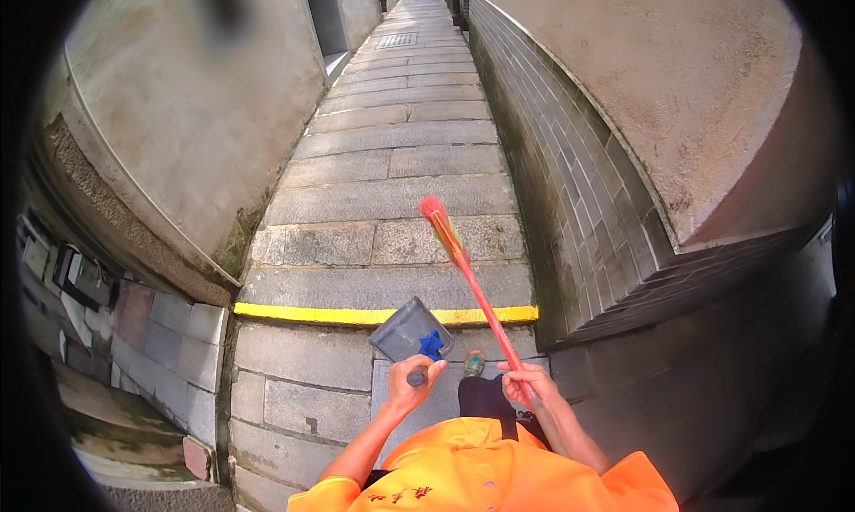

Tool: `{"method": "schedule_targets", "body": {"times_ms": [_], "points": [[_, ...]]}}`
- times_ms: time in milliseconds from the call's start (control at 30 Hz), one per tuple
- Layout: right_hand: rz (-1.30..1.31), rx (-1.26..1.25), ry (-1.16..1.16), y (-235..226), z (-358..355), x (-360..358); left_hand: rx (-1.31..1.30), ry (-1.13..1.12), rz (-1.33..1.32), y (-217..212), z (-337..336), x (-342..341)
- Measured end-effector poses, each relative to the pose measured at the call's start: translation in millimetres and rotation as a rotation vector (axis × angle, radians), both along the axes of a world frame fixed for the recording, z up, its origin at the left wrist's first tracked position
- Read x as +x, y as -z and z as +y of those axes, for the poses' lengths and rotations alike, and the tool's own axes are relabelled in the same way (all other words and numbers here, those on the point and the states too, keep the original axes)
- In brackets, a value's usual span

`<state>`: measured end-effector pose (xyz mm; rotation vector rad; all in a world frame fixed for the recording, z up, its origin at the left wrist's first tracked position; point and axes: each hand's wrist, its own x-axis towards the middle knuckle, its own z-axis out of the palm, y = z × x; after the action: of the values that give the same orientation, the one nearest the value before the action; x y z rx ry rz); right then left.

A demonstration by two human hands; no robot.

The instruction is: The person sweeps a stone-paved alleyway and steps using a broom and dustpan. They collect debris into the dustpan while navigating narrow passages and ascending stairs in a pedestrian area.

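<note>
Around broom handle [486, 312], right hand [532, 387]

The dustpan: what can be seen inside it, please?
A blue thing shows against the near part of the dustpan; whether it lies inside or hangs above is unclear. Whatever it and the left hand cover cannot be seen.

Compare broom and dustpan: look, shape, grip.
Look: the broom is mostly red; the dustpan is grey.
Shape: the broom is long and thin; the dustpan has a broad, squarish pan.
Grip: the broom is in the right hand, the dustpan in the left hand.
Shared: both are held by their handles.
</note>
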<state>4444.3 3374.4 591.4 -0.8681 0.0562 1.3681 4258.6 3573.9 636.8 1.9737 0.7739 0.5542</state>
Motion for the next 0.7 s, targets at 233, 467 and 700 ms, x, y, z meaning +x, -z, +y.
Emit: {"method": "schedule_targets", "body": {"times_ms": [233, 467, 700], "points": [[0.098, -0.067, -0.052, 12, 103, 122, 0.007, -0.201, 0.088, 0, 129, 79], [0.056, -0.164, -0.146, 13, 203, 222, 0.189, -0.310, 0.009, -10, 226, 146], [0.099, -0.322, -0.279, 36, 331, 305, 0.177, -0.404, -0.028, 16, 332, 214]]}}
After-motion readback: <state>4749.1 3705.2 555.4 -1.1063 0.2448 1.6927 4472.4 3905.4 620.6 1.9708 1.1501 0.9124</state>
